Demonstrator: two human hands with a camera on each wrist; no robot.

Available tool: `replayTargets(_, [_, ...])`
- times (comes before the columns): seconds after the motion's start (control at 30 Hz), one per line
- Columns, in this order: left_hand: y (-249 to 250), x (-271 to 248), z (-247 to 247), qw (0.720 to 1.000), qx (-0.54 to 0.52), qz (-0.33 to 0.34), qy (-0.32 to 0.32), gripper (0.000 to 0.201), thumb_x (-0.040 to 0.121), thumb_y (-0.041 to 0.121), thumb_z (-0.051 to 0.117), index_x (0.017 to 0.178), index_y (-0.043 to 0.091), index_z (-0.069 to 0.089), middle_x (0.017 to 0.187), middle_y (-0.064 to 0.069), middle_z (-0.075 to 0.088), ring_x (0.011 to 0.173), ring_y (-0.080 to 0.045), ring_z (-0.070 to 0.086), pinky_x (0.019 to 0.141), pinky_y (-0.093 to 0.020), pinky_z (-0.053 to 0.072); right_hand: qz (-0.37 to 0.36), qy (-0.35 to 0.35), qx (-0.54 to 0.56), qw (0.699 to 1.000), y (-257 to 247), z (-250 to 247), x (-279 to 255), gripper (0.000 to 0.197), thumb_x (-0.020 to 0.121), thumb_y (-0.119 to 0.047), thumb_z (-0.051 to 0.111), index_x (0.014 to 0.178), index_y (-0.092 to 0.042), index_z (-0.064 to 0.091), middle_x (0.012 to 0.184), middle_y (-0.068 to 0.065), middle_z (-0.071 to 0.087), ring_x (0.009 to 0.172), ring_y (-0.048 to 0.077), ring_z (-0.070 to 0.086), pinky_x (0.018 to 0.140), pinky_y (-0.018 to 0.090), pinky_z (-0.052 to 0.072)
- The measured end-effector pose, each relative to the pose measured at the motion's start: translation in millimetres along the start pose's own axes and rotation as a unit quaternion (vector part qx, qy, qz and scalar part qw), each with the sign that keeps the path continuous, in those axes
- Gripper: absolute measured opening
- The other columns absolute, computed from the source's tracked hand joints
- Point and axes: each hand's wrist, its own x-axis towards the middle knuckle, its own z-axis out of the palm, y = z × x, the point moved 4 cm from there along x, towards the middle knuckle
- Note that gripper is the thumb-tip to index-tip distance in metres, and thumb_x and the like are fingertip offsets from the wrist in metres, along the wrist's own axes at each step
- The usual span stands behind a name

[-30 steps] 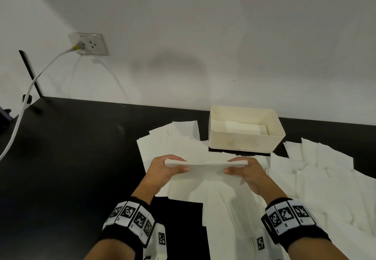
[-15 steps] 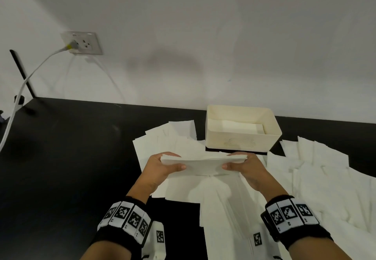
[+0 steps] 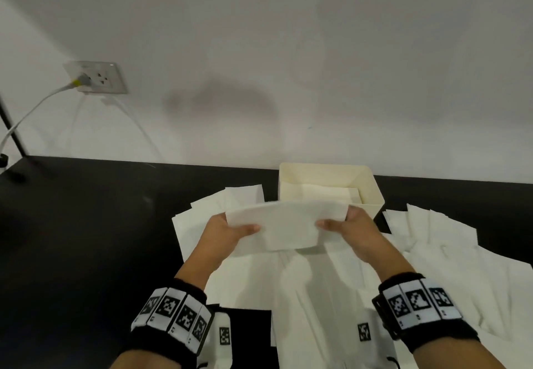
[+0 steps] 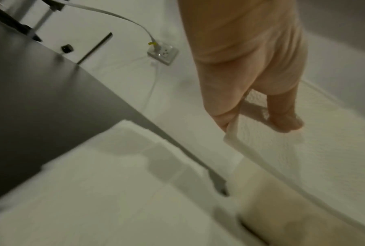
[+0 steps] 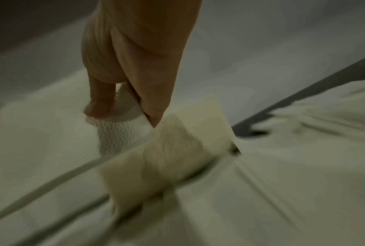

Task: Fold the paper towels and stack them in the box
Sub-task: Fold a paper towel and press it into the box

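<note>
White folded towel (image 3: 288, 224), long axis left-right, pinched by both hands.

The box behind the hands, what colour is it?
The box is cream, seen best in the head view.

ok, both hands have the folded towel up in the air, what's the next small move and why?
Probably carry it forward and lower it into the box. The folded paper towel is pinched at its ends by the left hand and right hand, held just short of the box, which already holds a folded towel.
</note>
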Motion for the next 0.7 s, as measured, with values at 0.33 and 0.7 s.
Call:
replayTargets(0.33, [96.6,82.4,82.0,0.988,0.096,0.110,0.050,0.048,0.088,0.015,0.064,0.131,0.009,0.042,0.126,-0.009,0.055,0.108,-0.021,0.055,0.086,-0.026,0.046,-0.066,0.230,-0.101,0.966,-79.4,-72.0,66.0,0.045,0.087,-0.008,0.062,0.129,-0.019,0.049,0.121,0.007,0.061,0.104,0.024,0.059,0.090,0.036,0.050])
replayTargets(0.7, [60.1,110.7,131.8,0.857,0.498,0.128,0.003,0.038,0.095,0.000,0.037,0.133,0.002,0.035,0.122,-0.014,0.054,0.107,-0.024,0.059,0.080,-0.025,0.049,0.001,0.150,-0.421,0.895,-44.7,-69.0,103.5,0.027,0.090,-0.001,0.042,0.104,-0.007,0.065,0.102,0.009,0.065,0.086,0.023,0.061,0.074,0.025,0.048])
